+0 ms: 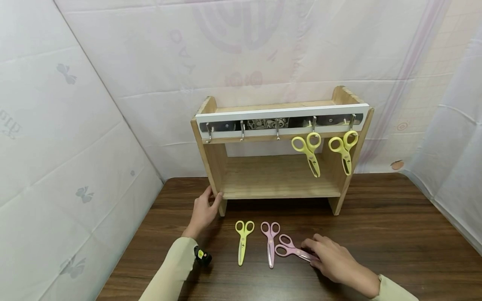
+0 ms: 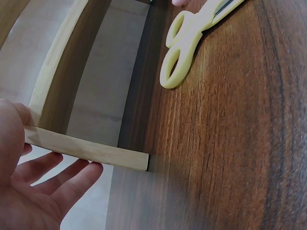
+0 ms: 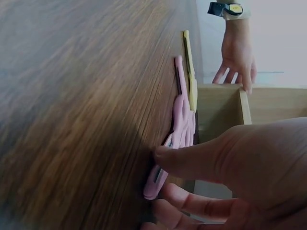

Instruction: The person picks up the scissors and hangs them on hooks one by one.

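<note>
My left hand (image 1: pixel 204 211) holds the lower left side panel of a wooden shelf rack (image 1: pixel 278 190), thumb at its front edge, fingers along the outside. In the right wrist view, my right hand (image 3: pixel 259 167) has its thumb and fingers around the blade end of pink scissors (image 3: pixel 157 181). These scissors lie slanted on the table, their handles beside a second pair of pink scissors (image 1: pixel 270 244). Yellow scissors (image 1: pixel 242 244) lie further left, handles toward the rack. Two more pairs of yellow scissors, one inner (image 1: pixel 311 154) and one outer (image 1: pixel 344 152), hang from the rack's right hooks.
A white rail (image 1: pixel 244 110) with a row of metal hooks runs across the rack's upper front; the three left hooks (image 1: pixel 242 130) carry nothing. Under everything is a dark wood-grain table (image 1: pixel 395 234). Pale printed cloth (image 1: pixel 150 62) hangs behind and at both sides.
</note>
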A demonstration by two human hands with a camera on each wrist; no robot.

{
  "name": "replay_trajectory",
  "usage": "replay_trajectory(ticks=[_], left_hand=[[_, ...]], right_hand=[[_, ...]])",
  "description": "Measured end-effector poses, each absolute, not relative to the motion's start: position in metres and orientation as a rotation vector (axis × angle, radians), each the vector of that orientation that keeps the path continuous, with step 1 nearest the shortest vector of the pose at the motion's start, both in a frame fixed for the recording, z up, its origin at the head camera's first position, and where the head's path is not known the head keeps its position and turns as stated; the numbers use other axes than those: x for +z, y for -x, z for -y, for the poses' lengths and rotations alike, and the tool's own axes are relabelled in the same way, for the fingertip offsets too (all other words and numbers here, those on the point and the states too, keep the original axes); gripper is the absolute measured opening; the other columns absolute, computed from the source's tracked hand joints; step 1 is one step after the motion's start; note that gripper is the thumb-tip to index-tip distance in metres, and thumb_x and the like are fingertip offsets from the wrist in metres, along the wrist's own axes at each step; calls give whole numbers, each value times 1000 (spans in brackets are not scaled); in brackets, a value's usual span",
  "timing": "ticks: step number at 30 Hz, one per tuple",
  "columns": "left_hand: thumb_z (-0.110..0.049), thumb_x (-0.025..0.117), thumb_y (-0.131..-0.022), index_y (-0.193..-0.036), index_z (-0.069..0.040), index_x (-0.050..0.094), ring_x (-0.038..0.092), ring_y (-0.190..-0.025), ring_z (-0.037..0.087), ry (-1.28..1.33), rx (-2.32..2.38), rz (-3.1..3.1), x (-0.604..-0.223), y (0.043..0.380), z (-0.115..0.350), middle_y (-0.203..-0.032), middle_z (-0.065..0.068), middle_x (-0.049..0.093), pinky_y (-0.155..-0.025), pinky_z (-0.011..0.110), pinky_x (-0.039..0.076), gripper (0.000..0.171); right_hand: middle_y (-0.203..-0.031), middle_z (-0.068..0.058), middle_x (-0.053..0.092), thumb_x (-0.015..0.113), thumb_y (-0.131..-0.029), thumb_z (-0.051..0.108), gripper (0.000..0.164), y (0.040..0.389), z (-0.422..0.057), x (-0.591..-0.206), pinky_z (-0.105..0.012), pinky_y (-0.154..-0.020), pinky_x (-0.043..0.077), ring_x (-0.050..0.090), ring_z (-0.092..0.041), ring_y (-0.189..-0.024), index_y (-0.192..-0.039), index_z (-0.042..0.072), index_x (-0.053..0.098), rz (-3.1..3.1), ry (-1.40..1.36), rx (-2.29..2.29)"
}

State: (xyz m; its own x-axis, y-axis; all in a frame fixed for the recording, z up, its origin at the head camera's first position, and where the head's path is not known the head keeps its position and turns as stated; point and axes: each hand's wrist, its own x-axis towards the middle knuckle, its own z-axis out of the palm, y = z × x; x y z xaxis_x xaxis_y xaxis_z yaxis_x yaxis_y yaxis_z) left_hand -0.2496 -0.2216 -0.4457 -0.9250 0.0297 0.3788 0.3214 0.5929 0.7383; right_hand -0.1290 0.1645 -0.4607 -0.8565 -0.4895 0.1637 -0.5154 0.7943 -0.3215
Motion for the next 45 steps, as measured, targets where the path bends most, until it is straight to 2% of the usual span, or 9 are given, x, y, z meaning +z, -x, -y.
replay_trajectory(ticks=[6, 10, 18, 24, 37, 45], left_hand=[[-26, 58, -108, -145, -4, 54, 67, -115, 37, 268, -1274, 2511, -445, 250, 222, -129, 22, 67, -88, 50, 60, 44], [-27, 57, -108, -145, -4, 53, 67, -116, 36, 271, -1268, 2514, -445, 250, 222, -129, 22, 66, -89, 50, 60, 44], [-27, 57, -108, -146, -3, 53, 67, -116, 36, 278, -1278, 2514, -445, 249, 222, -130, 21, 66, -88, 50, 60, 45], [-27, 57, -108, -145, -3, 53, 67, -117, 36, 286, -1277, 2509, -445, 250, 222, -130, 21, 66, -88, 50, 60, 45], [-26, 58, -107, -143, -2, 55, 68, -115, 36, 285, -1274, 2498, -446, 250, 221, -128, 22, 67, -87, 50, 61, 43], [-26, 58, -107, -143, -2, 55, 68, -115, 36, 298, -1269, 2494, -447, 250, 223, -128, 22, 67, -87, 50, 60, 43]], right_hand=[[-84, 16, 51, 85, -80, 4, 32, 131, -170, -463, -27, -54, 42, 55, -8, -77, -92, 28, 69, 2896, -789, 555], [-80, 17, 48, 84, -80, 3, 33, 131, -170, -464, -27, -53, 40, 52, -6, -75, -87, 30, 66, 2914, -764, 554], [-79, 16, 48, 82, -81, 0, 32, 133, -171, -465, -24, -53, 39, 47, -2, -71, -86, 27, 67, 2883, -799, 625], [-77, 14, 49, 82, -78, -5, 31, 138, -173, -467, -23, -53, 43, 47, 2, -67, -79, 21, 66, 2785, -886, 716], [-76, 18, 53, 83, -77, -4, 33, 140, -175, -472, -23, -54, 45, 52, 2, -69, -78, 24, 65, 2751, -925, 742], [-77, 18, 55, 84, -76, -6, 32, 147, -173, -448, -23, -55, 47, 54, 1, -70, -82, 22, 69, 2645, -923, 702]])
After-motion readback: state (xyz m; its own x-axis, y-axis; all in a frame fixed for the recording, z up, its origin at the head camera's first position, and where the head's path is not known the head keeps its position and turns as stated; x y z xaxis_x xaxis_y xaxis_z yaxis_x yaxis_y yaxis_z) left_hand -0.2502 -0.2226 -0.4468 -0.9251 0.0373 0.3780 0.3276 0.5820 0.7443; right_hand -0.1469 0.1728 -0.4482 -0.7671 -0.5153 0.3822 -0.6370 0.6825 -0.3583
